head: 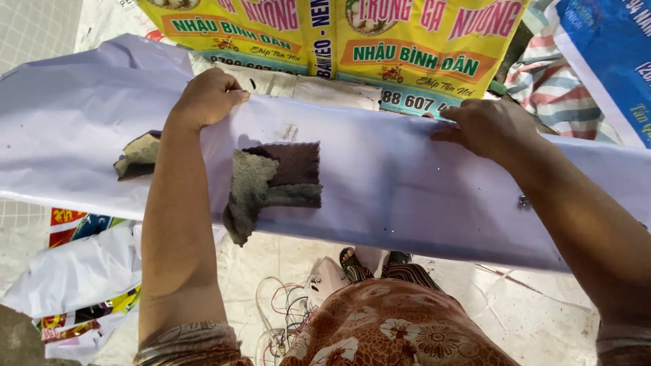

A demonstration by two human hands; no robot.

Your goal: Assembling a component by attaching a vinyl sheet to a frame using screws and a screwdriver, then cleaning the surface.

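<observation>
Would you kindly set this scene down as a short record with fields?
surface: long white panel lying across the view
left hand: fingers curled over the panel's far edge
right hand: pressed flat at the far edge, further along
on the panel: grey-brown cloth, crumpled and hanging over the near edge; a second rag beside the left forearm
behind: yellow printed banner
floor below: loose coloured wires, white sheets
</observation>
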